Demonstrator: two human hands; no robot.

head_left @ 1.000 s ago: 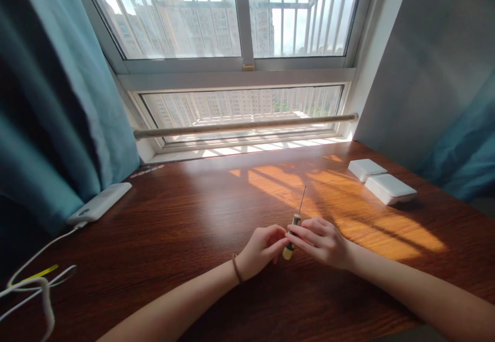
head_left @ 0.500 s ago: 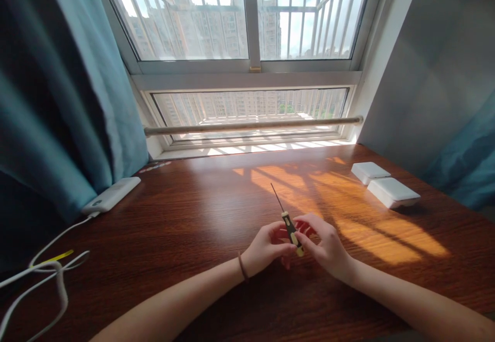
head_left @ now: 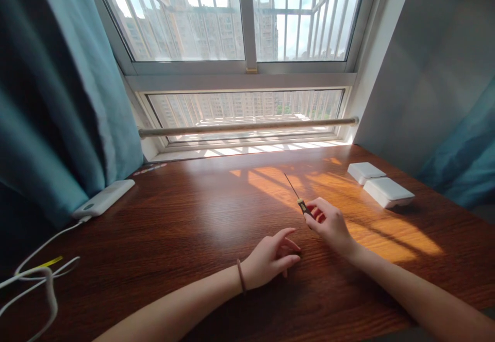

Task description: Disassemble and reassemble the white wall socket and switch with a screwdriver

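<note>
Plainly, right hand (head_left: 328, 223) grips slim screwdriver (head_left: 303, 206) angled toward window (head_left: 250, 27); left hand (head_left: 270, 258) loosely spread over desk (head_left: 174, 218) nearby

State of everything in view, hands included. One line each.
Screwdriver: gripped in right hand, tip pointing away from the person
Right hand: closed on the screwdriver
Left hand: open, holding nothing, fingers slightly bent
White boxes: tops on, no opening visible
White cable: plugged into white device, loosely looped
Left curtain: hanging in folds
Table: partly sunlit
</note>
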